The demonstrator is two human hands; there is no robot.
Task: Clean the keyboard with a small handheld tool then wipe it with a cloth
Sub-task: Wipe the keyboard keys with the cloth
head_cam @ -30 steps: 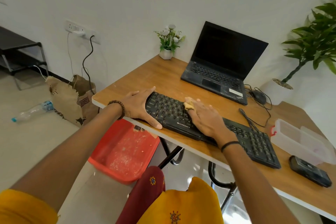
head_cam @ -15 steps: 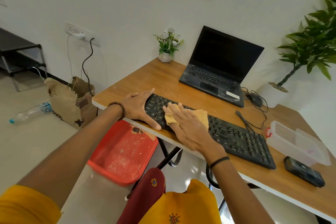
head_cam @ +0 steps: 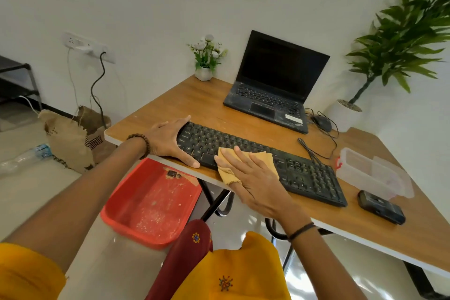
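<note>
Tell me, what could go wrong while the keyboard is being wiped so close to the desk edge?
1. The keyboard lies along the front edge of the desk; a hard push from the right hand with the cloth might slide it off, though the left hand braces its end.
2. The keyboard's cable lies loose near the clear plastic box; a shift could tug it.
3. Wiped-off crumbs may miss the red tub below.

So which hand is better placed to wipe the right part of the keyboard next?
The right hand. It already presses the yellow cloth flat on the keyboard, and the uncovered keys lie to its right. The left hand braces the keyboard's left end and holds no cloth.
</note>
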